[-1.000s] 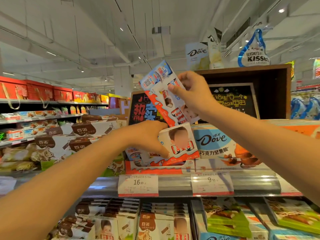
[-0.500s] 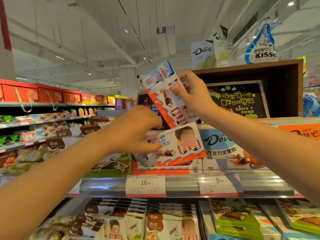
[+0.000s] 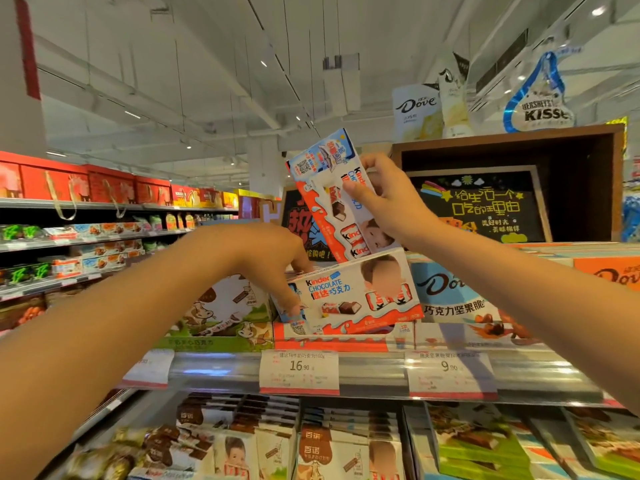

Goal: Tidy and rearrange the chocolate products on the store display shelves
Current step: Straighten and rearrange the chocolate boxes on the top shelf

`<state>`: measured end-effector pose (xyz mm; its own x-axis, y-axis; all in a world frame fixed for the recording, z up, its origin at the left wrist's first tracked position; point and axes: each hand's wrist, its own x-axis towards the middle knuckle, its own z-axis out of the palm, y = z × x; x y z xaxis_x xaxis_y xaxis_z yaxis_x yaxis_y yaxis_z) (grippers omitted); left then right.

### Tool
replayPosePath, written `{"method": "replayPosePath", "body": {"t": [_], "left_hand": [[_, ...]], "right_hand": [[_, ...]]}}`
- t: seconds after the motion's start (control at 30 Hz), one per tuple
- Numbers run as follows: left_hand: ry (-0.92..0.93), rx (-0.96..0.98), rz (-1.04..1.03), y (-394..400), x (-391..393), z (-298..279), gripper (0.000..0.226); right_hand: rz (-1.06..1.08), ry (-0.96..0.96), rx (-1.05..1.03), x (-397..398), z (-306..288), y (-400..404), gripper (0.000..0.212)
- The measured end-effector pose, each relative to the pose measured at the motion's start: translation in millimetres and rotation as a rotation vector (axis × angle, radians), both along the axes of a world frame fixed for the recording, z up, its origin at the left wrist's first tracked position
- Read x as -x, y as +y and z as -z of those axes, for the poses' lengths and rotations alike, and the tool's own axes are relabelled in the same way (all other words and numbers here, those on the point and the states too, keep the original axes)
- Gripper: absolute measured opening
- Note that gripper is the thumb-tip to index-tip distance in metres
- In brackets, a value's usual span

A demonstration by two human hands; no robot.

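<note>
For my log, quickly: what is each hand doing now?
Left hand: grips the front Kinder box.
Right hand: holds the raised Kinder box.

Raised chocolate box (image 3: 337,197): white with a wavy orange-red edge, light blue top panel, red-and-black logo. Front chocolate box (image 3: 349,292) on the shelf: same white with an orange-red wave, blue and black lettering, brown chocolate pictures. Tray (image 3: 341,339) under it: orange-red and white. Box to its right (image 3: 453,296): light blue, dark brown script, white oval. Box to its left (image 3: 225,310): white and green with brown cartoon cows. Price tags (image 3: 299,370): white, red bottom strip. Chalkboard sign (image 3: 481,206): black with yellow lettering and a rainbow. Far gift boxes (image 3: 104,183): red.
</note>
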<state>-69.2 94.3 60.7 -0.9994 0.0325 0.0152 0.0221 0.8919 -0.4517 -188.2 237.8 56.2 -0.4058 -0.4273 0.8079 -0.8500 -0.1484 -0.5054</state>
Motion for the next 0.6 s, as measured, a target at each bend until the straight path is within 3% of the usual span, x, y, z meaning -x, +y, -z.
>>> {"method": "replayPosePath", "body": {"t": [0.2, 0.4, 0.6], "left_hand": [[-0.078, -0.147, 0.015, -3, 1, -7, 0.054], [-0.075, -0.173, -0.007, -3, 6, -7, 0.045], [-0.042, -0.210, 0.034, -6, 5, -5, 0.046]], "right_hand": [[-0.036, -0.123, -0.489, 5, -19, 27, 0.041], [-0.126, -0.165, -0.362, 3, -14, 36, 0.053], [-0.028, -0.021, -0.767, 5, -1, 27, 0.053]]}}
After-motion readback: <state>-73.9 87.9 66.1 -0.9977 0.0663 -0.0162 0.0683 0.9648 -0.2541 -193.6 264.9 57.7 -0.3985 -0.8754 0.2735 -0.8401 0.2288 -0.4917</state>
